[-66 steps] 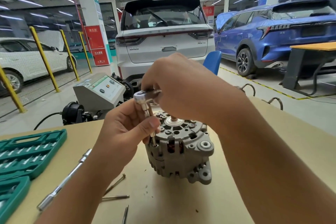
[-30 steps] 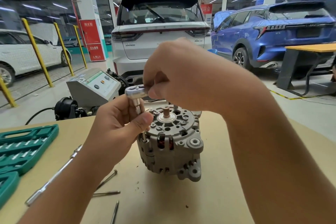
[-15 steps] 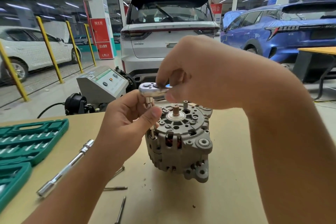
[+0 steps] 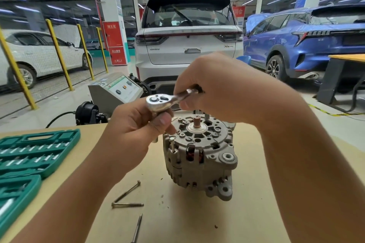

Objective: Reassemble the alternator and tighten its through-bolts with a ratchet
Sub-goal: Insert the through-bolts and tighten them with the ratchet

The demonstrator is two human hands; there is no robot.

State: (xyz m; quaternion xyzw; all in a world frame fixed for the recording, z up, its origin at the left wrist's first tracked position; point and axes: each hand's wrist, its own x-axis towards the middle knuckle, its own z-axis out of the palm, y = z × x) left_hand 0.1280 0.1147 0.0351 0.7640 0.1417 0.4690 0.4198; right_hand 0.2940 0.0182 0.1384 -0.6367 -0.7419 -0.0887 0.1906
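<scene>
Both hands share the ratchet (image 4: 161,102): left hand (image 4: 136,130) curls under its head, apparently steadying it, right hand (image 4: 215,89) grips the handle. Just below stands the alternator (image 4: 199,156), one through-bolt (image 4: 172,144) raised; spare bolts (image 4: 127,199) lie nearer on the surface (image 4: 227,221).

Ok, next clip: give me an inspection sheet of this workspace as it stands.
Surface: tan workbench top, small dark specks.
Job's things: grey cast-metal alternator upright; one through-bolt standing proud in its rim; chrome ratchet held above it.
Clutter: three loose long bolts; open green socket-set case.
Grippers: left hand grips under the ratchet head; right hand holds its handle.
Cables: black cable behind the bench.
Surroundings: grey test machine, parked white and blue cars.
</scene>
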